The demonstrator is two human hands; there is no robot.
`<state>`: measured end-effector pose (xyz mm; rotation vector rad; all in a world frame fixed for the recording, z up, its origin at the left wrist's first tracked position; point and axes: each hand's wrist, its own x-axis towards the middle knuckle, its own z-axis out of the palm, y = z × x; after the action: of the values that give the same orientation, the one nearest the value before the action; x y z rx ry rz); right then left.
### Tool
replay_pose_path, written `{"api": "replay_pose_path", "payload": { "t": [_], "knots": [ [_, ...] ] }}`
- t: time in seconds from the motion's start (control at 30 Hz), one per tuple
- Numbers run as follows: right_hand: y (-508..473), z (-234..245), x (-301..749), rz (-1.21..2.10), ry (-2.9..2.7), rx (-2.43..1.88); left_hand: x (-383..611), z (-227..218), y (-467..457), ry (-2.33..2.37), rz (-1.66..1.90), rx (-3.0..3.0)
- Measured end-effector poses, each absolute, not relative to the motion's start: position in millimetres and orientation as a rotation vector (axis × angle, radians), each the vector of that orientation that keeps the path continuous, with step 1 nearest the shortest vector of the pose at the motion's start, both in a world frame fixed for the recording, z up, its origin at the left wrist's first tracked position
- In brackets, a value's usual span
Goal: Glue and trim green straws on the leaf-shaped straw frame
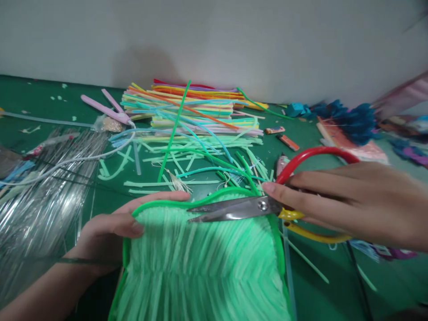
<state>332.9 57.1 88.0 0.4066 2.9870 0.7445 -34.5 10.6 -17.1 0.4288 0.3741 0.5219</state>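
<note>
My right hand grips scissors with red and yellow handles, the steel blades almost closed and pointing left over the top edge of a light green fuzzy leaf-shaped piece. That piece has a darker green border and fills the lower middle of the view. My left hand holds its upper left edge, thumb on the fuzzy face and index finger stretched along the border toward the blade tips.
A heap of coloured pipe cleaners lies by the white wall, with green offcuts scattered in front. A bundle of shiny clear-wrapped wires lies left. Pink tongs, two lighters and blue fuzzy pieces sit on the green table.
</note>
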Motion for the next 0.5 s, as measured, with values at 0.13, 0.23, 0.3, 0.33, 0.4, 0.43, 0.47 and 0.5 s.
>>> {"api": "replay_pose_path", "payload": {
  "t": [0.13,0.23,0.3,0.33,0.4,0.43,0.47,0.5],
  "knots": [
    [55.0,84.9,330.5,0.704,2.983,0.413,-33.7,-14.3,10.8,0.348,0.518,0.440],
    [55.8,83.4,329.1,0.697,2.982,0.421,-34.1,-13.7,11.4,0.330,0.509,0.443],
    [56.7,82.0,330.1,0.686,2.976,0.425,-34.7,-15.9,11.0,0.323,0.505,0.445],
    [57.0,81.2,330.9,0.686,2.979,0.429,-34.9,-17.8,10.4,0.329,0.509,0.446],
    [57.1,80.2,331.8,0.708,2.992,0.452,-34.7,-22.7,8.7,0.360,0.533,0.454],
    [56.9,80.3,331.6,0.720,2.992,0.455,-34.3,-25.3,7.8,0.380,0.552,0.462],
    [56.6,81.0,330.8,0.727,2.984,0.442,-33.8,-27.6,6.9,0.400,0.570,0.469],
    [56.3,82.2,329.5,0.741,2.977,0.420,-33.3,-29.4,6.1,0.416,0.588,0.477]
  ]
}}
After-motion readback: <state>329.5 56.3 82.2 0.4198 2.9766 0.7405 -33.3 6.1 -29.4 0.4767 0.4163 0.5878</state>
